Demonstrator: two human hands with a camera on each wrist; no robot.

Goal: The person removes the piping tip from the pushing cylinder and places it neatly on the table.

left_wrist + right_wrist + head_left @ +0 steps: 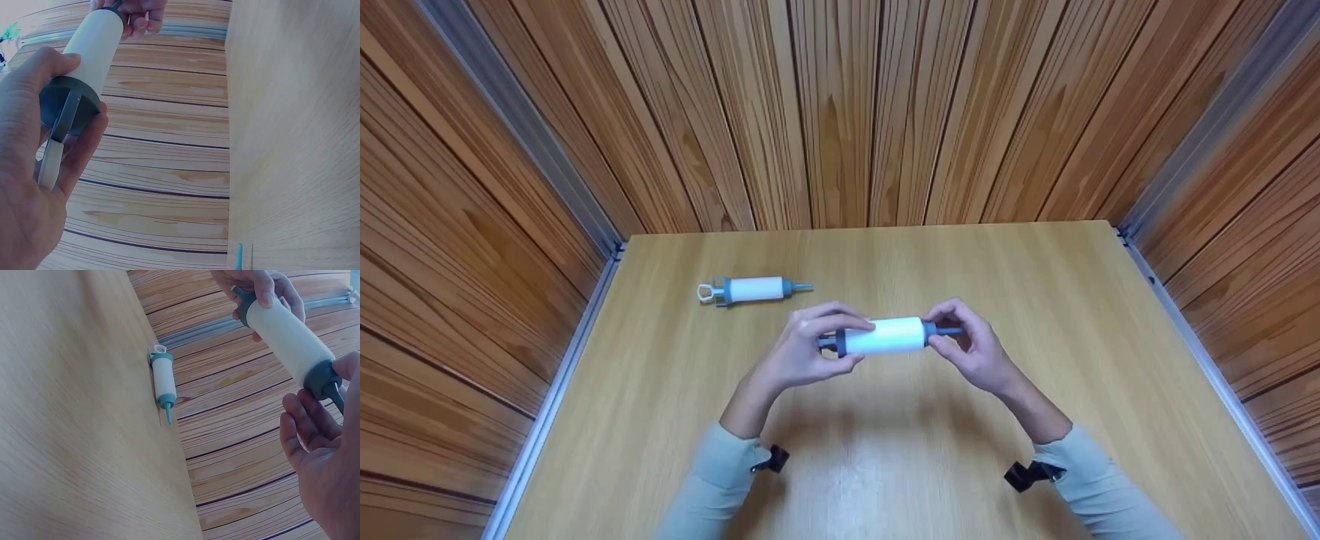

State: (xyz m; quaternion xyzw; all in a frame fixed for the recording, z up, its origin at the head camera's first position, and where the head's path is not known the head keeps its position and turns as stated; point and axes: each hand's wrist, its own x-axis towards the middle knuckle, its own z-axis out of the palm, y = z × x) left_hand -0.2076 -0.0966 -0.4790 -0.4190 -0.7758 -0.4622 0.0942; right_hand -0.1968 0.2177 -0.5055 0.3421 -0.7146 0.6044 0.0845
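Observation:
A white-barrelled syringe (pixel 885 337) with dark blue-grey ends is held level above the table between both hands. My left hand (pixel 815 345) grips its plunger end, thumb below and fingers over the barrel; the ring handle (pixel 49 166) lies against the palm in the left wrist view. At the opposite end, my right hand (pixel 971 349) pinches the collar (pixel 322 378) at the nozzle's base between thumb and fingers. The slim nozzle (pixel 950 331) points right. A second, similar syringe (pixel 757 289) lies on the table beyond the left hand, its nozzle also pointing right.
The wooden table (pixel 660 420) is enclosed by plank walls (pixel 840 112) at the back and both sides. Metal rails (pixel 556 382) run along its side edges. A black clip-like device (pixel 770 459) sits at the left cuff and another black device (pixel 1027 474) at the right.

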